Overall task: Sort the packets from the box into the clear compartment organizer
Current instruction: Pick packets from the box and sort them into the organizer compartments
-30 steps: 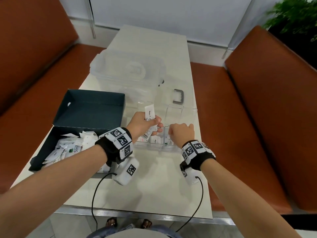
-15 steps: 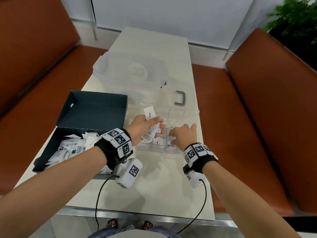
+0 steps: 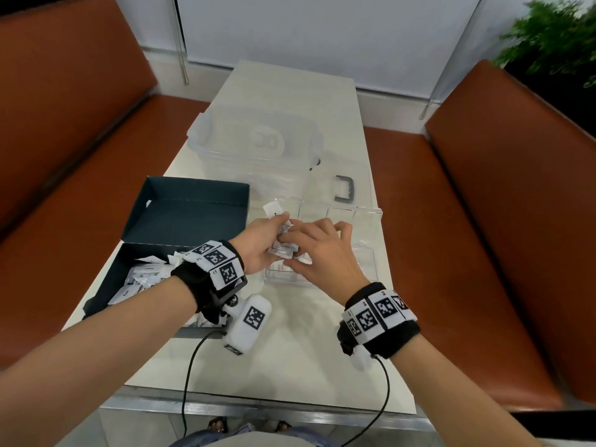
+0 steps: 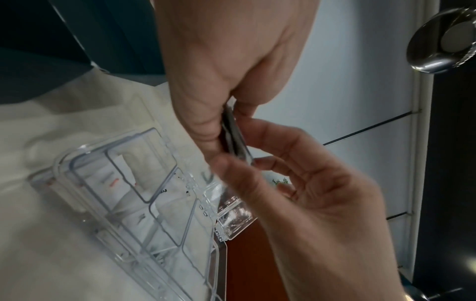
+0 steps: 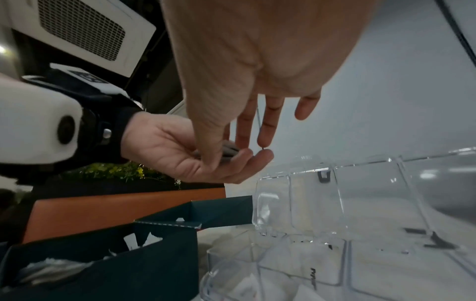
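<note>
My left hand (image 3: 277,233) grips a small stack of white packets (image 3: 274,209) above the left end of the clear compartment organizer (image 3: 367,262). My right hand (image 3: 287,250) has reached across, and its thumb and forefinger pinch a packet at the stack's edge (image 4: 234,136); its other fingers are spread (image 5: 306,108). The organizer's lid (image 5: 335,203) stands open, and a few packets lie in its near compartments (image 4: 113,181). The dark teal box (image 3: 193,214) sits to the left, lid up, with several white packets (image 3: 142,275) in its base.
A large clear lidded tub (image 3: 258,140) and a grey handle (image 3: 345,188) lie behind the organizer. Brown padded benches (image 3: 483,221) flank the narrow white table (image 3: 290,366). Wrist-camera cables (image 3: 187,366) trail over its front edge. A plant (image 3: 548,37) stands at the far right.
My right hand left the organizer's near compartments and moved left and up to the stack in my left hand. The left hand kept hold of the packets and barely moved.
</note>
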`<action>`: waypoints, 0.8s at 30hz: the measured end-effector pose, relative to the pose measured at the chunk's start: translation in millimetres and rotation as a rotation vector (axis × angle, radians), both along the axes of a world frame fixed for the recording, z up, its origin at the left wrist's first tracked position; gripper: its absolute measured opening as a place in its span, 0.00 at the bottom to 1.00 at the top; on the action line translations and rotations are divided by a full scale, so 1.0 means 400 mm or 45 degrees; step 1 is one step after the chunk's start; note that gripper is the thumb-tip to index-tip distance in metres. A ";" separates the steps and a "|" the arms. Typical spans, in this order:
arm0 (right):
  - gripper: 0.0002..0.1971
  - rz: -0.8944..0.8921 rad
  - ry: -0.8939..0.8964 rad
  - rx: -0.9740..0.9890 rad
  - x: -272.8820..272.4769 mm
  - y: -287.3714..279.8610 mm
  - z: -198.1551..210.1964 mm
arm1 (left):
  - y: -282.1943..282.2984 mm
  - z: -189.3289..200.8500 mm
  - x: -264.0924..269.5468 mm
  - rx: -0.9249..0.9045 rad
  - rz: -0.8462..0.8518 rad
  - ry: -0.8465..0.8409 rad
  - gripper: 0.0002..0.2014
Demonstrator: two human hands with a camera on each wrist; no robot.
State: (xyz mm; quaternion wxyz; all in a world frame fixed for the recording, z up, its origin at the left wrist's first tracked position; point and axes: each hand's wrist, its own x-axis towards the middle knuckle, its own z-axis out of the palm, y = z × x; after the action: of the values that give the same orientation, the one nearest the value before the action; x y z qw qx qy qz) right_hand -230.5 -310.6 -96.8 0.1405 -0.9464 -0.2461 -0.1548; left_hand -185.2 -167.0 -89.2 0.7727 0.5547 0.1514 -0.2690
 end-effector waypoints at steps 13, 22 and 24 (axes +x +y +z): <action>0.04 -0.310 0.671 1.174 0.051 -0.011 0.059 | 0.068 0.008 -0.038 0.002 -0.112 -0.094 0.10; 0.04 -0.354 0.660 1.112 0.055 -0.021 0.045 | 0.060 0.009 -0.062 0.112 -0.260 -0.268 0.09; 0.05 -0.387 0.629 1.147 0.054 -0.026 0.044 | 0.059 0.004 -0.064 0.092 -0.219 -0.287 0.07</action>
State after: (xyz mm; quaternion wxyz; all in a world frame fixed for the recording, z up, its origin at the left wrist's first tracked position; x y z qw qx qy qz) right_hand -208.8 -320.9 -79.4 0.5625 -0.8256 0.0248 -0.0364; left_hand -210.7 -143.4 -87.7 0.7384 0.6198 0.0252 -0.2647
